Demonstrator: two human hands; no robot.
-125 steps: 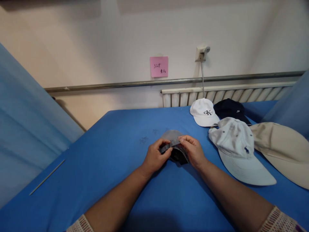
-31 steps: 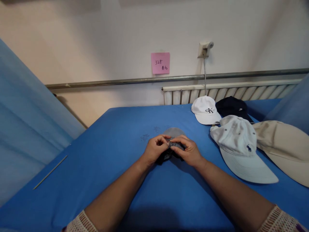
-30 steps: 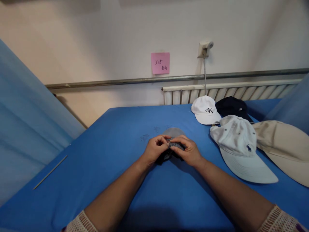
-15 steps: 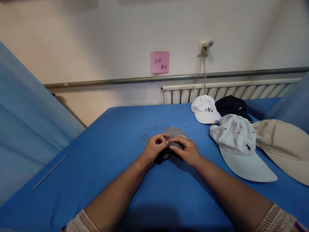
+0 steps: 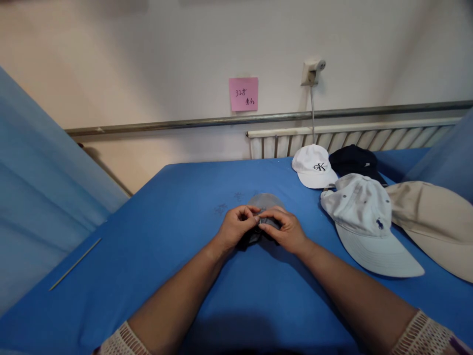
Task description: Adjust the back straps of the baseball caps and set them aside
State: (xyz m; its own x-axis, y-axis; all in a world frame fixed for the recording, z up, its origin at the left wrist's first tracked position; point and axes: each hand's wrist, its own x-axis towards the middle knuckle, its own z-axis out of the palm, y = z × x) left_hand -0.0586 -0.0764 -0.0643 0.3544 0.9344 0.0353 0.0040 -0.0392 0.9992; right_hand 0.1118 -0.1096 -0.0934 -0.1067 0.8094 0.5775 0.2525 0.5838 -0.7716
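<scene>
A grey cap lies on the blue-covered surface in the middle, largely hidden by both hands. At its near side a small shiny metal piece, apparently the strap's buckle, shows between the fingertips. My left hand pinches the strap area from the left, thumb and forefinger together. From the right, my right hand grips the metal piece between thumb and forefinger. The two hands' fingertips nearly meet there. Dark parts of the cap show beneath the palms.
To the right lie a white cap, a black cap, a pale grey cap and a beige cap. A thin stick rests at the left. Blue curtains hang at both sides; a metal rail runs along the wall.
Around the buckle the fingertips have shifted very slightly. Both hands stay on the grey cap, and the other caps keep their places.
</scene>
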